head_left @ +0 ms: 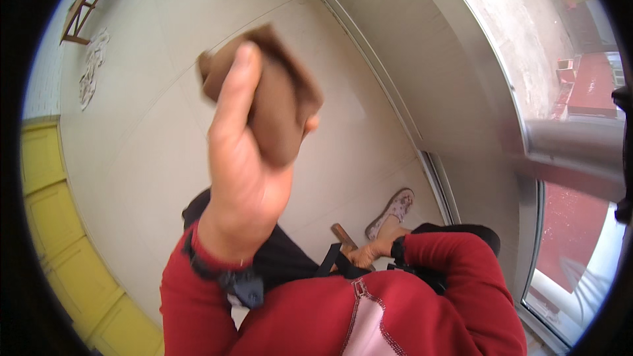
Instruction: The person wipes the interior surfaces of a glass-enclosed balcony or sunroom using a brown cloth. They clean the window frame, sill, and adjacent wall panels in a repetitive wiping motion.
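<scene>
My left hand is raised in front of me, closed round a folded brown cloth. The thumb presses along the near face of the cloth, and most of the fingers are hidden behind it. The cloth is slightly blurred. Low down by my body, my right hand is closed round a brown, wooden-looking stick or handle. One end of it sticks out past my fingers toward the floor; the rest is hidden by my hand and a black strap.
A silvery metal-framed panel and a window run along my right. Yellow cabinet doors line the left. At the far left are a wooden stool or bench and a crumpled cloth on the tiled floor.
</scene>
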`<state>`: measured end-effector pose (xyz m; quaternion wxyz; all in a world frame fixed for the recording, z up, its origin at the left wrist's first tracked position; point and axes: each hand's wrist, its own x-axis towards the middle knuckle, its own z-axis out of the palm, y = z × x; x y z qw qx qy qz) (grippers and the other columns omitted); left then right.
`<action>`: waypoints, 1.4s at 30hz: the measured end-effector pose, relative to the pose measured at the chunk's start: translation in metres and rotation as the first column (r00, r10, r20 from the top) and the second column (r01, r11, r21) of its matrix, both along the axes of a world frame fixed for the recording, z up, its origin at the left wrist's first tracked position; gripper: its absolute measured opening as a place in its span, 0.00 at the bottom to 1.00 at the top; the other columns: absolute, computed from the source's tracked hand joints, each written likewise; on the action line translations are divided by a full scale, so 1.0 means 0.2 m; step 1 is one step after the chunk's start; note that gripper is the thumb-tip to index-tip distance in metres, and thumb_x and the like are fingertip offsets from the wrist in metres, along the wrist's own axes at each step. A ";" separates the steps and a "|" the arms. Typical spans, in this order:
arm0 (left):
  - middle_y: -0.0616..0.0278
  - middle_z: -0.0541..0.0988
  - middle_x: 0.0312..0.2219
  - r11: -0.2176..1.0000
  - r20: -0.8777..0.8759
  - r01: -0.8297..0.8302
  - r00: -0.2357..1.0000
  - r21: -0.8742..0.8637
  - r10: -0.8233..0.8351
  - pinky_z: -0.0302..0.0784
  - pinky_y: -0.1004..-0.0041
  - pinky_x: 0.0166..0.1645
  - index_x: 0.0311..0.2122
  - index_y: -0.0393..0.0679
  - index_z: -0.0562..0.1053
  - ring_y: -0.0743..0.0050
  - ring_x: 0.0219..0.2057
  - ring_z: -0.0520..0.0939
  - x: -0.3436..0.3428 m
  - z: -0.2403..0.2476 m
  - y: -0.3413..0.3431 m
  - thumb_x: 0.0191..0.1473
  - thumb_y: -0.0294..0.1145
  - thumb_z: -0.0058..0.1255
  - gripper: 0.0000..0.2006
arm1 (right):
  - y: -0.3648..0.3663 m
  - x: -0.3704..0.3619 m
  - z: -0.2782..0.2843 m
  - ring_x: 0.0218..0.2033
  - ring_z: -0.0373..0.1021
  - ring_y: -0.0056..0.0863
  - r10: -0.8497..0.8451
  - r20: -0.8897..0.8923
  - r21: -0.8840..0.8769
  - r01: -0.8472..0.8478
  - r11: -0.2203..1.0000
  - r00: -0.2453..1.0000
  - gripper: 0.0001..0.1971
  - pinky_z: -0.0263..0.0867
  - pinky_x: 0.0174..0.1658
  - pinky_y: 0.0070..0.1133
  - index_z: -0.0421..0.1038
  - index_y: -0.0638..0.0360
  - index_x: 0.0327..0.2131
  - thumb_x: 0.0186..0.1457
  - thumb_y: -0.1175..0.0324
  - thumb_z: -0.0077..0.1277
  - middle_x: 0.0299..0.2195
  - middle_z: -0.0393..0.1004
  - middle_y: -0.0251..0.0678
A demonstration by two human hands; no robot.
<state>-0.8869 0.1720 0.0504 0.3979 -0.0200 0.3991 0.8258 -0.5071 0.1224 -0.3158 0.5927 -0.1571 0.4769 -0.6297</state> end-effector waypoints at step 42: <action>0.69 0.77 0.42 0.934 0.066 0.288 0.958 -0.212 -0.280 0.76 0.71 0.37 0.52 0.51 0.72 0.78 0.41 0.78 -0.49 -0.16 0.59 0.60 0.53 0.58 0.22 | 0.07 -1.07 0.03 0.39 0.75 0.32 -0.133 0.058 -0.138 0.140 0.981 0.989 0.14 0.70 0.45 0.32 0.79 0.63 0.38 0.53 0.62 0.61 0.37 0.82 0.38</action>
